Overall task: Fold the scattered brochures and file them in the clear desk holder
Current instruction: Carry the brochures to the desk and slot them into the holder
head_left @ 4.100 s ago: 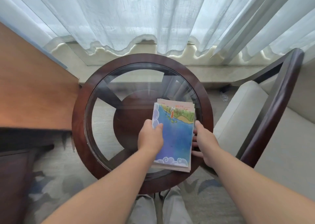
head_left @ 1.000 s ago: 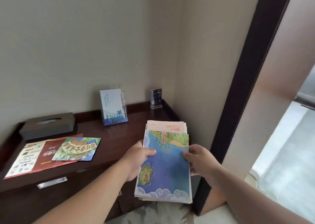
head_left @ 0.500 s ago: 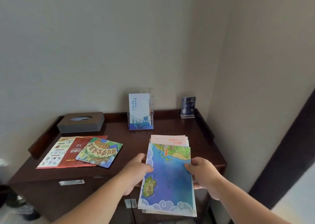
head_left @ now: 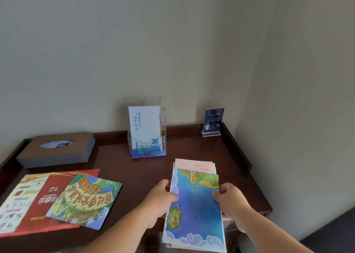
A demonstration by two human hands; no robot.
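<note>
I hold a stack of folded brochures [head_left: 196,204], its top one a blue sea map, over the front right of a dark wooden desk [head_left: 194,150]. My left hand [head_left: 160,200] grips the stack's left edge and my right hand [head_left: 230,200] grips its right edge. The clear desk holder [head_left: 146,129] stands upright at the back middle of the desk, against the wall. A white and blue brochure fills its front slot. On the desk's left lie a flat red brochure [head_left: 32,200] and a green cartoon brochure [head_left: 86,200] partly overlapping it.
A brown tissue box [head_left: 57,149] sits at the back left. A small dark blue sign in a clear stand [head_left: 212,122] is at the back right corner. Walls close in behind and to the right; the desk has a raised rim.
I have turned from the round glass table to the desk. Over the last second the desk has come nearer and more centred, with the stack still in both hands.
</note>
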